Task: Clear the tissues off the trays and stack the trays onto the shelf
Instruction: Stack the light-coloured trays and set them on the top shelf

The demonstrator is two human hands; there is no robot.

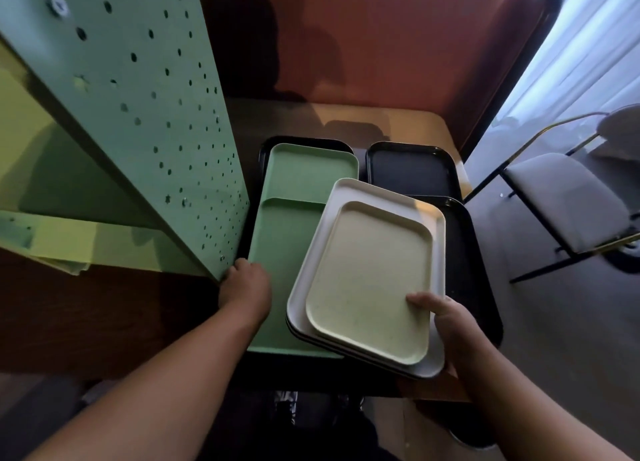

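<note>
A person's right hand grips the near right corner of a small stack of pale trays, thumb on top, holding it tilted above the table. The left hand is closed on the near left edge of a green tray, which lies over black trays along the table's left edge, just beside the green perforated shelf. More black trays sit toward the far right corner. No tissues are visible on any tray. The step appears to be gathering trays for the shelf; squaring the pale stack and supporting it from beneath with both hands would likely keep it from sliding apart.
</note>
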